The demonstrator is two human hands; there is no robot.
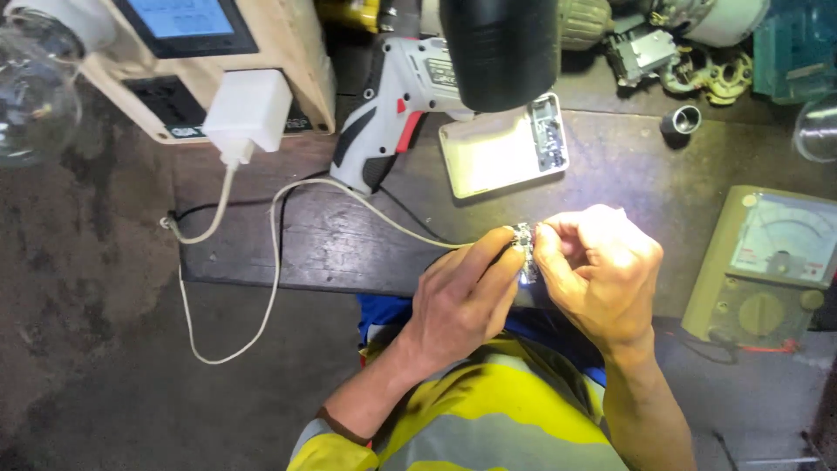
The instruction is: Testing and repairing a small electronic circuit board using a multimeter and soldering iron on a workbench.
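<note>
Between left hand (pixel 462 296) and right hand (pixel 602 270), pinched, sits a small circuit board (pixel 524 244).

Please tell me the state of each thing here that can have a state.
left hand: pinching small circuit board
right hand: pinching the same board
white charger: plugged into socket box
white cable: runs to the board
white case: open
analog meter: lying flat, untouched

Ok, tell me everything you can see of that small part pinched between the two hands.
The small part is a dark, flat piece, seemingly a little circuit board, brightly lit and partly washed out. The left hand and right hand pinch it from either side, above the near edge of the dark wooden bench. A white cable runs to it from a white plug adapter. Finer detail cannot be made out.
</note>
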